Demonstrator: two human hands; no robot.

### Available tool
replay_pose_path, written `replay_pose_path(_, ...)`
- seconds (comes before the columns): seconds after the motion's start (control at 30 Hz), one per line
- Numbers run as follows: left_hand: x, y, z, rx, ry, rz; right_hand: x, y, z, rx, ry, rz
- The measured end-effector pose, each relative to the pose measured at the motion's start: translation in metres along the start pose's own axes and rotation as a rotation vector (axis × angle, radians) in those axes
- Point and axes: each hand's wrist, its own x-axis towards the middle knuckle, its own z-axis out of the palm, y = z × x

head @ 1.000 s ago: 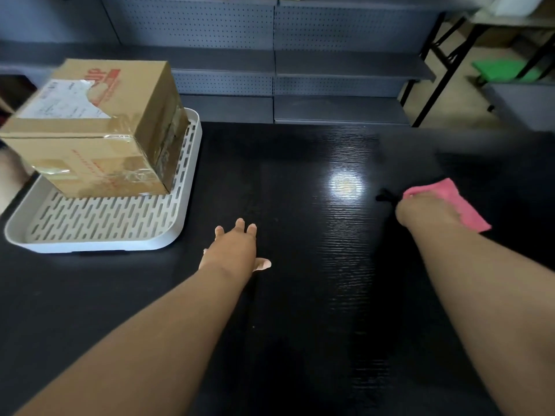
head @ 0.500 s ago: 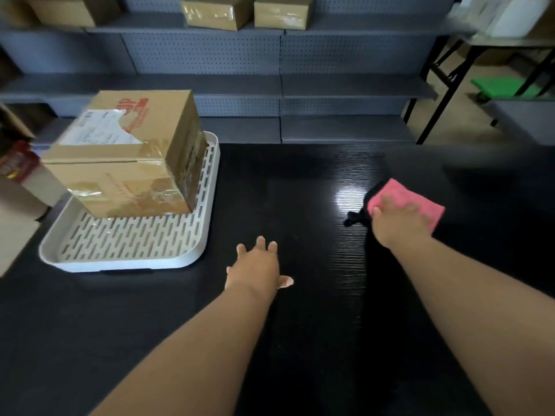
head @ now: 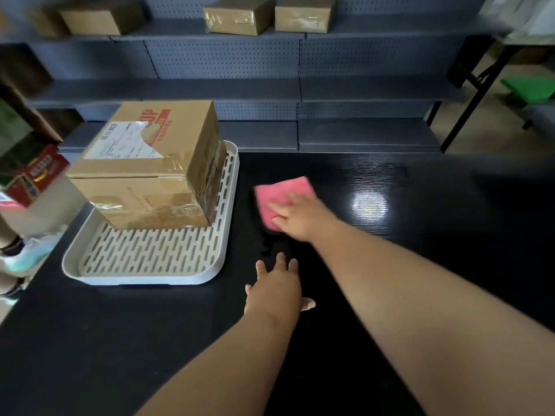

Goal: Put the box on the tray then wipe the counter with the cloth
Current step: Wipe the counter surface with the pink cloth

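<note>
Cardboard box (head: 150, 166) sits at far end of slotted white tray (head: 144, 279), so step one looks done | right hand (head: 300, 217) presses pink cloth (head: 279, 190) flat-fingered onto black counter (head: 420, 205) just beside tray, nothing pinched, for wiping | left hand (head: 276, 289) lies flat on counter, fingers straight, likely bracing.

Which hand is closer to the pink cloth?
Right. The right hand lies flat on the cloth, pressing it to the counter. The left hand rests on the counter nearer the person, apart from the cloth.
</note>
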Motion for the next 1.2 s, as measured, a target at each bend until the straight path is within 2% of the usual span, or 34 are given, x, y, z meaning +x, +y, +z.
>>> replay_pose_path(0.07,0.005,0.0,0.0,0.013,-0.045,-0.007,0.002,0.035,-0.015,-0.009,0.189,0.297)
replay_pose_path(0.1,0.005,0.0,-0.001,0.004,-0.059,-0.012,0.001,0.045,-0.018,-0.009,0.164,0.427)
replay_pose_path(0.13,0.006,0.0,-0.001,-0.002,-0.064,-0.014,0.0,0.048,-0.015,-0.031,0.066,0.468)
replay_pose_path(0.2,0.006,-0.001,-0.002,0.014,-0.057,-0.007,-0.004,0.045,-0.008,-0.075,-0.037,0.341)
replay_pose_path(0.27,0.007,-0.003,-0.001,0.04,-0.051,-0.002,-0.013,0.049,-0.001,-0.061,-0.026,0.161)
replay_pose_path(0.3,0.008,-0.003,-0.001,0.054,-0.047,-0.001,-0.018,0.058,-0.001,-0.043,-0.033,0.136)
replay_pose_path(0.4,0.007,0.0,0.001,0.073,-0.046,0.008,-0.028,0.088,-0.003,-0.067,0.074,0.365)
replay_pose_path(0.5,0.009,0.0,0.001,0.084,-0.038,-0.003,-0.037,0.089,0.007,-0.075,-0.013,0.518)
replay_pose_path(0.6,0.012,-0.003,0.001,0.098,-0.044,-0.021,-0.057,0.077,0.021,-0.07,-0.041,0.478)
replay_pose_path(0.73,0.014,-0.001,0.002,0.122,-0.03,-0.033,-0.114,0.077,0.033,-0.152,-0.06,0.226)
replay_pose_path(0.8,0.011,0.001,0.002,0.142,-0.026,-0.032,-0.138,0.098,0.022,-0.171,-0.017,0.166)
replay_pose_path(0.87,0.004,0.003,-0.001,0.162,-0.027,-0.021,-0.152,0.134,0.014,-0.13,0.068,0.29)
replay_pose_path(0.93,-0.006,0.002,-0.009,0.146,-0.004,-0.001,-0.16,0.166,0.022,-0.055,0.155,0.535)
replay_pose_path(1.03,-0.022,-0.011,-0.024,0.053,0.124,0.056,-0.164,0.153,0.047,0.038,0.096,0.767)
replay_pose_path(1.1,-0.033,-0.023,-0.028,0.005,0.195,0.094,-0.165,0.115,0.056,0.107,0.044,0.81)
replay_pose_path(1.2,-0.05,-0.035,-0.029,-0.06,0.311,0.132,-0.167,0.038,0.068,0.08,0.023,0.697)
